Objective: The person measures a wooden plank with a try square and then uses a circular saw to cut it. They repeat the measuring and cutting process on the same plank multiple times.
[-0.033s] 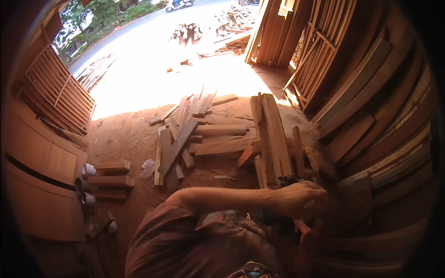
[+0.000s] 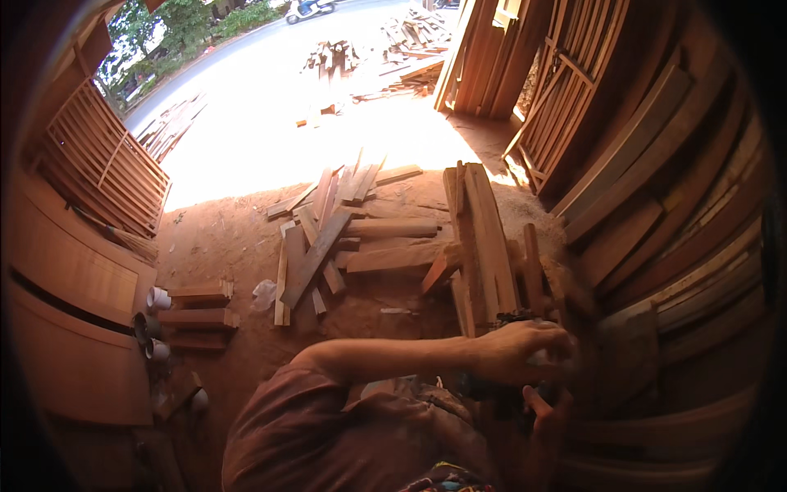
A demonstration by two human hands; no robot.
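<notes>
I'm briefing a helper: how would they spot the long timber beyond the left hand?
Nearer than the sunlit ground, find the jumbled boards. Just right of them, the long, broad timber points toward the left hand. Unlike the crosswise boards beside it, it is longer and runs toward the sunlit ground.

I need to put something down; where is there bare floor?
Mostly bare: the reddish floor between the slatted wooden panel and the loose planks, beyond the short stacked boards. Crowded: from those planks to the long timber, and around the left hand and right hand.
</notes>
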